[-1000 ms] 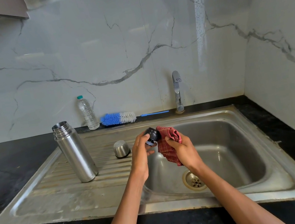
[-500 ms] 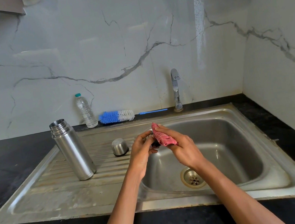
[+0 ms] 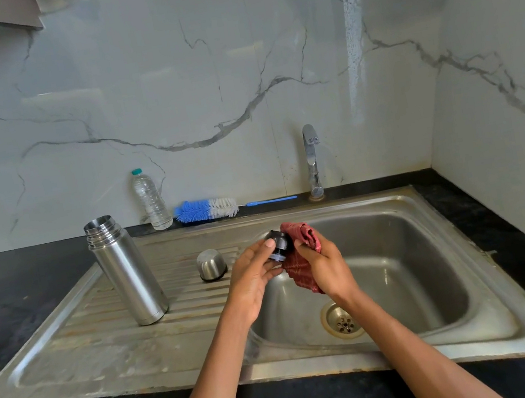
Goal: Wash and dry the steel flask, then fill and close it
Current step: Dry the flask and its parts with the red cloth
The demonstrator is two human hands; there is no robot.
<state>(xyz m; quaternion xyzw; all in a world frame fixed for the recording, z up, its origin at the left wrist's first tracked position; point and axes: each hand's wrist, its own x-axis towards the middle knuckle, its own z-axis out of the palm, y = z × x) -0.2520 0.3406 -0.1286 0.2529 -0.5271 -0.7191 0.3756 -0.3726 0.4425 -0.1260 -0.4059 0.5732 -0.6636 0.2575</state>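
The steel flask (image 3: 126, 270) stands open-topped on the sink's ribbed drainboard, left of my hands. Its steel cup lid (image 3: 211, 265) sits upside down on the drainboard beside it. Above the basin's left edge, my left hand (image 3: 255, 276) holds the black stopper (image 3: 280, 244) between thumb and fingers. My right hand (image 3: 326, 266) grips a red cloth (image 3: 303, 261) and presses it against the stopper's right side. Part of the cloth hangs below my right palm.
A steel sink (image 3: 477, 288) with a drain (image 3: 343, 320) lies under my hands. A tap (image 3: 312, 162) stands behind it. A plastic water bottle (image 3: 151, 200) and a blue-and-white bottle brush (image 3: 210, 209) rest by the marble wall. Black countertop (image 3: 7, 279) surrounds the sink.
Half a second ago the cloth covered the stopper between my hands. Now the stopper shows again at my left fingertips, with the cloth drawn back to its right side.
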